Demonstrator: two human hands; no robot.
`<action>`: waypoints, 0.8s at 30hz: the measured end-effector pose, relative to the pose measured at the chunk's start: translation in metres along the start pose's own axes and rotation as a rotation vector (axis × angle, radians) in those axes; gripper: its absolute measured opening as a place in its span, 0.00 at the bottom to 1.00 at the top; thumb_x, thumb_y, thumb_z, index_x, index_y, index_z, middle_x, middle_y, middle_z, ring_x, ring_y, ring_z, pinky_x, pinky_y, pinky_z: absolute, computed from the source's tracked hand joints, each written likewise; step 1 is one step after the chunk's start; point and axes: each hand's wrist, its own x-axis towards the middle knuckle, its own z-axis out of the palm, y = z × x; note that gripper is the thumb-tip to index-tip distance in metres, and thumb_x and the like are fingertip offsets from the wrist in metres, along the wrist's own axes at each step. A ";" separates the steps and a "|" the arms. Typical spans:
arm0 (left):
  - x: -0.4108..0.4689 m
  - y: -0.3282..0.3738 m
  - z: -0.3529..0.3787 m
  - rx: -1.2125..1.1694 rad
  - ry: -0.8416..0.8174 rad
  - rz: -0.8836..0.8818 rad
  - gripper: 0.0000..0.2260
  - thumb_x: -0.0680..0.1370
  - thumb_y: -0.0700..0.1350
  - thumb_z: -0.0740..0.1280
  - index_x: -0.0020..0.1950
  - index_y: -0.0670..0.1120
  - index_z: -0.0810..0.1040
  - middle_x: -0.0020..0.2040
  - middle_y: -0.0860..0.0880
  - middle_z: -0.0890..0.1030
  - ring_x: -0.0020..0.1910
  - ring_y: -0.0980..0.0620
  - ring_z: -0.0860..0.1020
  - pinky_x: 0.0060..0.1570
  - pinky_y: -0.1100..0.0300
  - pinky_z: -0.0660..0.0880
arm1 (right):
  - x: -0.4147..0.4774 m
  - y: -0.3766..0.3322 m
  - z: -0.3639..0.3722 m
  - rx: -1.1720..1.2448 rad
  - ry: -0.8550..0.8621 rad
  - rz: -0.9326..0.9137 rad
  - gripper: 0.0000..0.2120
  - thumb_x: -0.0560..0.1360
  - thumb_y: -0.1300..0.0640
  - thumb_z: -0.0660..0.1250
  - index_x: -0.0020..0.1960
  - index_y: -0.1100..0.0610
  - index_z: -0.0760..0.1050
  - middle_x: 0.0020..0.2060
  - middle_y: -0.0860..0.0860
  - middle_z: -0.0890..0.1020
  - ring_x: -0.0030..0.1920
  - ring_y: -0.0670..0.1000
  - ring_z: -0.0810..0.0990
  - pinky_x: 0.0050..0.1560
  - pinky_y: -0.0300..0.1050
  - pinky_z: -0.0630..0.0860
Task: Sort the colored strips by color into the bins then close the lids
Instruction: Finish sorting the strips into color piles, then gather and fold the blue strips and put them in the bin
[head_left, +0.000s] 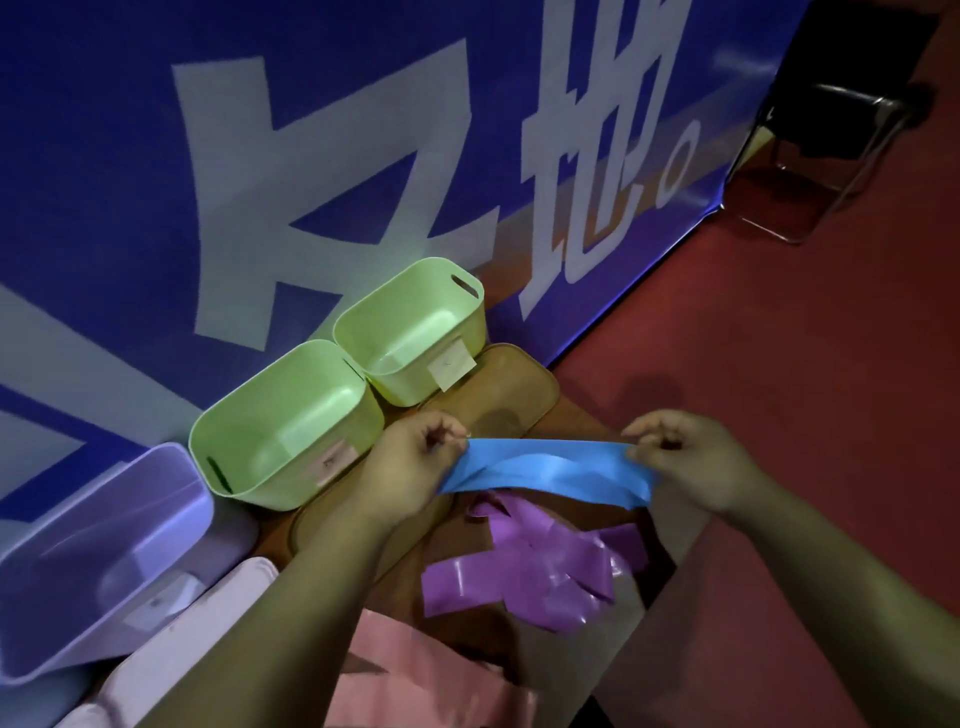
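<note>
Head view: a person's left hand (415, 460) and right hand (693, 462) each pinch one end of a blue strip (550, 467). They hold it stretched flat between them, probably to lift it clear of the pile and judge its colour. It hangs just above a heap of purple strips (535, 569). To the left, along a blue banner (130, 182), three bins stand open to receive strips: a far green bin (405, 387), a near green bin (270, 480) and a lavender bin (205, 493). All look empty. A tan lid (522, 384) lies in front, off its bin. Sorting seems barely begun.
</note>
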 end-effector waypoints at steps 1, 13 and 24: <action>0.013 -0.001 0.006 0.022 -0.008 -0.006 0.07 0.77 0.41 0.70 0.42 0.52 0.81 0.36 0.57 0.81 0.33 0.62 0.75 0.39 0.62 0.72 | 0.008 0.007 -0.003 -0.004 0.005 0.017 0.10 0.72 0.71 0.72 0.45 0.57 0.80 0.35 0.52 0.78 0.34 0.44 0.74 0.35 0.30 0.71; 0.040 -0.020 0.063 0.297 -0.169 -0.138 0.16 0.75 0.44 0.72 0.63 0.48 0.79 0.60 0.51 0.78 0.58 0.54 0.78 0.58 0.66 0.71 | 0.034 0.074 -0.002 -0.622 -0.030 0.016 0.18 0.67 0.53 0.73 0.57 0.55 0.80 0.52 0.53 0.84 0.54 0.57 0.81 0.55 0.43 0.72; -0.150 -0.079 -0.019 0.300 0.092 -0.279 0.16 0.73 0.51 0.73 0.59 0.48 0.81 0.55 0.51 0.82 0.53 0.50 0.80 0.54 0.62 0.73 | -0.028 0.015 0.145 -0.585 -0.362 -0.296 0.18 0.68 0.51 0.72 0.57 0.52 0.79 0.54 0.48 0.81 0.56 0.51 0.78 0.58 0.44 0.74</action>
